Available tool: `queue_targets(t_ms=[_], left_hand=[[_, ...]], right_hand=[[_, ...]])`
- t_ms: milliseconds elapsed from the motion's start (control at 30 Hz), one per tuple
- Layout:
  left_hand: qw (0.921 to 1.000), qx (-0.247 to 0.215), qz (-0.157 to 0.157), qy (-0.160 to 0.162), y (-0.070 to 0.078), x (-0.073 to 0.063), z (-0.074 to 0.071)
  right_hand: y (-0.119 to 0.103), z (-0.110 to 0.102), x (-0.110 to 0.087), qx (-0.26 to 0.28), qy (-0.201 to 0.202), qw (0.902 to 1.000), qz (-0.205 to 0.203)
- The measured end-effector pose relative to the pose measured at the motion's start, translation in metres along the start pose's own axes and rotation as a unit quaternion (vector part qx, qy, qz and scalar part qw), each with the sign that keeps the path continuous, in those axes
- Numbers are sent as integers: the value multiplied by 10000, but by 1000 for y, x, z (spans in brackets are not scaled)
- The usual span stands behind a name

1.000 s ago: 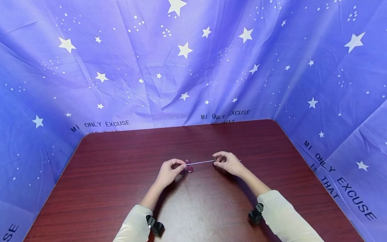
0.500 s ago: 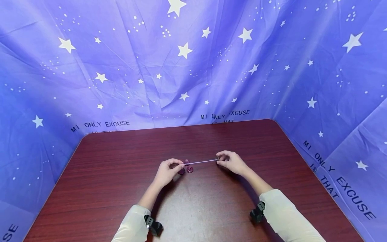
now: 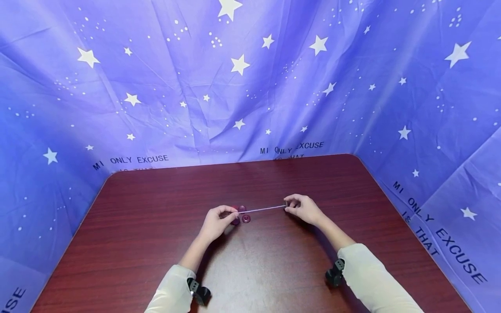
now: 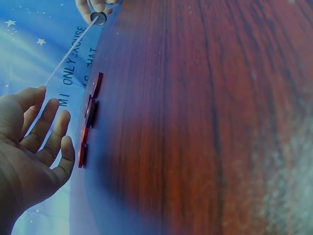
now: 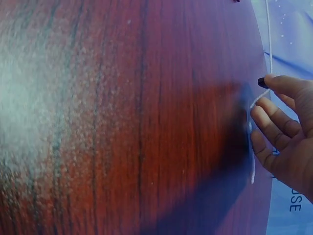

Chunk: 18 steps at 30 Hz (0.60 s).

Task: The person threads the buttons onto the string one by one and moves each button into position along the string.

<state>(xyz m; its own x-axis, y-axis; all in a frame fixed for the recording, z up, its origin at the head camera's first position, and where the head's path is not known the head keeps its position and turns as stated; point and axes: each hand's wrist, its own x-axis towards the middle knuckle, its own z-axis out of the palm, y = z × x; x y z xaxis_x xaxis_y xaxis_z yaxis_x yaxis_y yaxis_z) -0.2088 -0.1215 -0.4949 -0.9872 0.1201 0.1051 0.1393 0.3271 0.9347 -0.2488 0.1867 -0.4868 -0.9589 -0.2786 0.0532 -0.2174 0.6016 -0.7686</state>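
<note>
A thin white string (image 3: 261, 209) runs nearly straight between the two hands, above the table. My left hand (image 3: 216, 222) pinches its left end between thumb and index finger, the other fingers loosely bent in the left wrist view. My right hand (image 3: 306, 210) pinches a small dark round button (image 4: 98, 18) at the other end of the stretch. The string meets this button, and in the right wrist view a loose string tail (image 5: 252, 169) hangs below the fingers. Several dark red buttons (image 3: 246, 218) lie beside the left fingertips, one partly hidden by them.
The dark red wood-grain table (image 3: 164, 261) has rounded far corners. A blue-purple curtain (image 3: 188, 87) with white stars and printed words stands around its back and sides. Black wrist cameras (image 3: 334, 273) sit at both pale sleeves (image 3: 375, 278).
My right hand has moved right with the button, so more string shows between the hands. The tail right of it no longer shows in the head view. My left hand shifted slightly left.
</note>
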Motion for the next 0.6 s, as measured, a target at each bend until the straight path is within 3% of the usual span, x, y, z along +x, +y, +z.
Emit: queue_targets(t_ms=[600], left_hand=[[9996,-31,-142,236,1,-1,-4]], right_hand=[[2,-8,-1,-209,-96,9996,175]])
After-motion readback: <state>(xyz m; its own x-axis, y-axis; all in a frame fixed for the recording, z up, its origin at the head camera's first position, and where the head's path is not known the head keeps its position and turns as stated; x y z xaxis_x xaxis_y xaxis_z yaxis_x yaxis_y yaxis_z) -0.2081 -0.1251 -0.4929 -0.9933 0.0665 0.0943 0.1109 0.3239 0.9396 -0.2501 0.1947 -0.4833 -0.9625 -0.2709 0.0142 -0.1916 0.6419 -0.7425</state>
